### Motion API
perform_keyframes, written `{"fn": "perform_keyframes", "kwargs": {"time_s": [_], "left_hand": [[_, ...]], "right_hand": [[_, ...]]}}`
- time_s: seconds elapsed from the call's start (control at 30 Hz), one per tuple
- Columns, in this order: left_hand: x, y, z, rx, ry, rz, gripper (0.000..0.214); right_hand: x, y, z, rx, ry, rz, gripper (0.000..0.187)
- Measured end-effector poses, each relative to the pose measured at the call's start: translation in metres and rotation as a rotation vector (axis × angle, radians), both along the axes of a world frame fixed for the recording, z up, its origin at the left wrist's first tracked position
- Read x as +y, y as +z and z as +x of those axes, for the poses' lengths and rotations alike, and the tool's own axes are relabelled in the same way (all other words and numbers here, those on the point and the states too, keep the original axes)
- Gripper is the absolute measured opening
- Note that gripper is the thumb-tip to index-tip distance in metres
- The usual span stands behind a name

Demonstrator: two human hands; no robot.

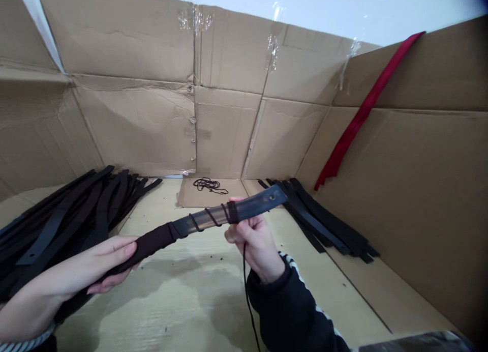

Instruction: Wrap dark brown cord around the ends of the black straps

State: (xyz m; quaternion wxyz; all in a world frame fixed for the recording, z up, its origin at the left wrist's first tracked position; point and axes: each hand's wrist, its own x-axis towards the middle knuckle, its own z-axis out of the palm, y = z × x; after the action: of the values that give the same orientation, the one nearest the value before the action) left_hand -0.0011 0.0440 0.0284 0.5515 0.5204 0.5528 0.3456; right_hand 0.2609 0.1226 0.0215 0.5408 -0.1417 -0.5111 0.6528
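A long, slightly curved dark flat strip (208, 218) is held slantwise above the table, its end with a small hole up and to the right. Dark brown cord (154, 242) covers its left part in tight turns, crosses the middle in wide spirals and bunches closely near the bare end. My left hand (110, 260) is closed around the tightly wrapped part. Below the bunched turns, my right hand (253, 237) has its fingers curled, with fingertips showing behind the strip's upper edge. From this hand a loose length of cord (247, 296) hangs down out of frame.
Piles of dark flat strips lie on the left (82, 204) and the right (320, 217). A loose tangle of cord (208, 185) rests on a cardboard piece at the back. Cardboard walls (229, 133) surround the table (183, 291). A red fabric strip (362, 115) hangs over the right wall.
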Motion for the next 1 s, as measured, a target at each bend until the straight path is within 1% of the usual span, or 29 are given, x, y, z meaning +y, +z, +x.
{"fn": "perform_keyframes", "kwargs": {"time_s": [0.1,0.2,0.33,0.4,0.5,0.63,0.73,0.83,0.9,1.0], "left_hand": [[0.0,0.0,0.004,0.06,-0.092,-0.011,0.046],[0.001,-0.002,0.004,0.093,-0.136,-0.032,0.047],[0.003,-0.008,0.002,0.092,-0.136,-0.05,0.041],[0.003,-0.007,0.002,0.097,-0.13,-0.048,0.043],[0.0,-0.002,0.007,0.119,-0.113,-0.034,0.05],[-0.003,0.003,0.011,0.185,-0.093,0.003,0.055],[-0.002,0.001,0.011,0.225,-0.121,0.028,0.059],[0.001,-0.004,0.011,0.216,-0.149,0.042,0.061],[0.003,-0.008,0.015,0.202,-0.138,0.04,0.059],[0.005,-0.015,0.026,0.173,-0.109,0.064,0.057]], "right_hand": [[-0.006,-0.011,-0.012,-0.105,0.022,0.032,0.048],[-0.01,-0.019,-0.025,-0.151,0.055,0.066,0.044],[-0.013,-0.021,-0.034,-0.165,0.085,0.045,0.045],[-0.013,-0.02,-0.034,-0.166,0.1,0.044,0.044],[-0.015,-0.017,-0.033,-0.173,0.126,0.047,0.043],[-0.017,-0.017,-0.031,-0.218,0.125,0.051,0.047],[-0.015,-0.02,-0.029,-0.253,0.1,0.065,0.05],[-0.008,-0.021,-0.021,-0.314,0.099,0.071,0.042],[-0.003,-0.017,-0.013,-0.369,0.141,0.083,0.042],[0.003,-0.005,-0.001,-0.452,0.28,0.087,0.037]]}}
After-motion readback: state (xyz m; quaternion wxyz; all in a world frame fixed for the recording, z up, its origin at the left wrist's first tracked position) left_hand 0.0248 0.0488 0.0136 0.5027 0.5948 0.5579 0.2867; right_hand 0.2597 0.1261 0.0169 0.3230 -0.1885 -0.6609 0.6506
